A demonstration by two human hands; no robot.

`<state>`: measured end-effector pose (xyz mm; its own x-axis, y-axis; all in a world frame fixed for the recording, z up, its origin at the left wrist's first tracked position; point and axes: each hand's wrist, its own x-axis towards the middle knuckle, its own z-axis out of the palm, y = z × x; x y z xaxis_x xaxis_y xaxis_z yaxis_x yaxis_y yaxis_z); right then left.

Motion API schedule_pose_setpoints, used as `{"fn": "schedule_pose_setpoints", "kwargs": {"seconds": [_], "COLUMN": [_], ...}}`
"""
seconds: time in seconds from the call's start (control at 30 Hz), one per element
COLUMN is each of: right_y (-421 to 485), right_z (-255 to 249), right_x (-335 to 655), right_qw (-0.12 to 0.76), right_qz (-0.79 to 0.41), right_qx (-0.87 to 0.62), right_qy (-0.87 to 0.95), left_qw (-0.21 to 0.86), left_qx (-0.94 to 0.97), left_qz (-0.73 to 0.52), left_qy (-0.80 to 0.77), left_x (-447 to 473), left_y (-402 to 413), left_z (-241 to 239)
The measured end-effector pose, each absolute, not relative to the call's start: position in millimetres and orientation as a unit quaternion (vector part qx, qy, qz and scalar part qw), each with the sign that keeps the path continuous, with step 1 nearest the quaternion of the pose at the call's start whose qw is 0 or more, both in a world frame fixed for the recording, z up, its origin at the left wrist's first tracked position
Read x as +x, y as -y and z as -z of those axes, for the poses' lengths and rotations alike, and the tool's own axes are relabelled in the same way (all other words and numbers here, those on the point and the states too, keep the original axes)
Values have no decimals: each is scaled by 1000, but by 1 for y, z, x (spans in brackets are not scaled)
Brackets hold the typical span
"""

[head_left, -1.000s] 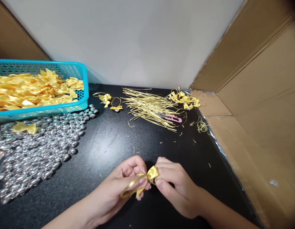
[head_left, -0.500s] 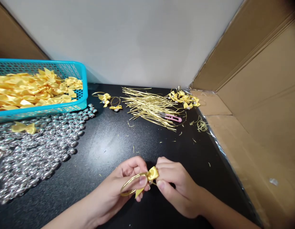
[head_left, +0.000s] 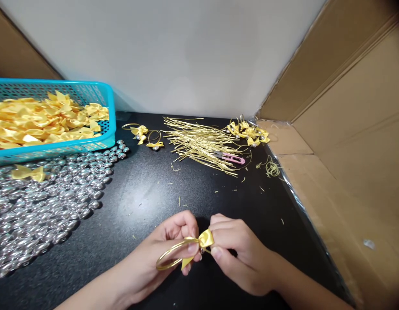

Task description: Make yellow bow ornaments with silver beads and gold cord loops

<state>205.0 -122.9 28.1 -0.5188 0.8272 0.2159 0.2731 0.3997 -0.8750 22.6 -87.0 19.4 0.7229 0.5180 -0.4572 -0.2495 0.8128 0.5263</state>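
Near the front of the black table, my left hand (head_left: 175,243) is closed, pinching a thin gold ring (head_left: 162,257) with a yellow ribbon bow (head_left: 205,238) at its right end. One yellow ribbon tail hangs below the left thumb. My right hand (head_left: 239,249) is closed close beside the bow, thumb against curled fingers. A fine gold strand runs from under the bow to its thumb tip, and the bow's loop meets its fingers. Something small and silvery shows under the bow, mostly hidden by the left fingers.
Left, a turquoise basket (head_left: 112,112) holds yellow bows; silver beads (head_left: 57,206) spread before it, one bow (head_left: 28,173) on top. Behind lie gold strips (head_left: 199,142), a pink-handled cutter (head_left: 233,159), beaded bows (head_left: 247,132) and tangled thread (head_left: 272,168). Cardboard (head_left: 341,172) borders the right.
The gold ring has swung slightly left and looks wider. The bow has turned a little between my hands. Both hands keep nearly the same place and grip.
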Motion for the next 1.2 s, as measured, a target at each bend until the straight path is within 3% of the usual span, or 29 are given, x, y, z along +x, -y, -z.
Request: {"fn": "schedule_pose_setpoints", "kwargs": {"seconds": [1.2], "right_y": [123], "right_z": [-26], "right_x": [203], "right_qw": [373], "right_qz": [-448], "right_qx": [-342], "right_qy": [737], "left_qw": [890], "left_qx": [253], "left_qz": [-196], "left_qy": [-324], "left_x": [21], "left_y": [88], "left_z": [-17]}}
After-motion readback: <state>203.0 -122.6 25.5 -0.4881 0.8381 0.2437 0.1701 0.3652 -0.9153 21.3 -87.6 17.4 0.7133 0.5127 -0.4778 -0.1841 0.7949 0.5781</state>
